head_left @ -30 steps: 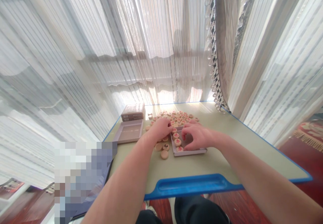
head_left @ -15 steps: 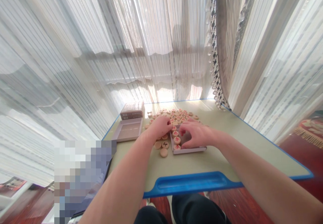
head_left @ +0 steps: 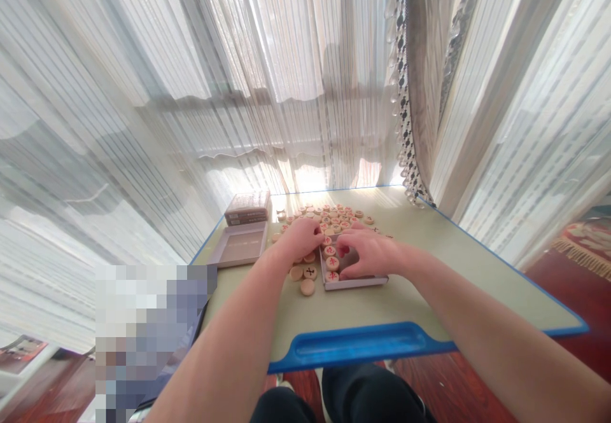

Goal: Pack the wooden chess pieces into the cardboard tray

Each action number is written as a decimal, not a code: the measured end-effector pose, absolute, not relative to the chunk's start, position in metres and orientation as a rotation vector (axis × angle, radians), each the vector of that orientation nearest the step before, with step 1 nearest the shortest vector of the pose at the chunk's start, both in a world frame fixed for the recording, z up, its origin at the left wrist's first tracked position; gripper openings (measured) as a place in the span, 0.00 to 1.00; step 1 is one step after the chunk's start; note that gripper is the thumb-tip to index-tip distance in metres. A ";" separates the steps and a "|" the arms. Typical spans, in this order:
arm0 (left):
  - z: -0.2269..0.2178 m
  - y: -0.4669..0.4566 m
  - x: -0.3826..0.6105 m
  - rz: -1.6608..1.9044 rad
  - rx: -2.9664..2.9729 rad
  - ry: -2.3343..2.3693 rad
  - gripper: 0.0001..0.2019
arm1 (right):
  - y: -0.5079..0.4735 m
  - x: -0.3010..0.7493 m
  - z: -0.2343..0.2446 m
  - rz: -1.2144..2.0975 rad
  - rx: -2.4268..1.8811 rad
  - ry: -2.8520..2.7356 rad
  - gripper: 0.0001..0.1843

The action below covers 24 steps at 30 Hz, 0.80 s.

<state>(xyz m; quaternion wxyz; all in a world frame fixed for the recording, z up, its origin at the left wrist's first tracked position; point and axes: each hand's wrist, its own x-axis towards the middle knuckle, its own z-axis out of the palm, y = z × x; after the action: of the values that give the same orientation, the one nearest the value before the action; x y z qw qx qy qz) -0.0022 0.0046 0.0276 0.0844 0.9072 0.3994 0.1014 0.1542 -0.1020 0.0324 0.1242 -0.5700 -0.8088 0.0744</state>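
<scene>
My left hand (head_left: pixel 303 238) lies with curled fingers at the far left corner of a shallow grey tray (head_left: pixel 358 281), its fingertips on a round wooden chess piece (head_left: pixel 326 242). My right hand (head_left: pixel 370 251) arches over the inside of the tray, thumb and fingers bent down into it; what is under them is hidden. A column of red-marked pieces (head_left: pixel 333 263) lies along the tray's left side. Just left of the tray are loose pieces, one with a black mark (head_left: pixel 310 272) and one blank side up (head_left: pixel 308 287).
A pile of several more pieces (head_left: pixel 334 216) is spread behind the hands. An empty grey box half (head_left: pixel 241 245) and a closed box (head_left: pixel 248 207) sit at the far left. The green table has a blue front rim (head_left: pixel 358 345). Sheer curtains surround it.
Both hands have stayed at the tray with only slight finger movement. The view has shifted a little.
</scene>
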 end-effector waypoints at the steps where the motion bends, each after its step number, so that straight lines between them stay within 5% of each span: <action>1: 0.027 0.005 -0.002 0.307 2.709 1.191 0.07 | -0.102 0.155 0.032 0.212 -1.657 -2.361 0.16; 7: 0.027 0.004 -0.004 0.309 2.692 1.192 0.07 | -0.097 0.157 0.027 0.163 -1.658 -2.344 0.09; 24: 0.029 0.002 -0.002 0.283 2.715 1.212 0.08 | -0.094 0.154 0.023 0.091 -1.627 -2.329 0.14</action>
<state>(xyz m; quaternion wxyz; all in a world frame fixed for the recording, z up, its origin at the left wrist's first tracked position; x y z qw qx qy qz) -0.0023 0.0025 0.0285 0.0773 0.9064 0.4044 0.0944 0.1537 -0.0940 0.0230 0.1488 -0.5659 -0.8103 0.0318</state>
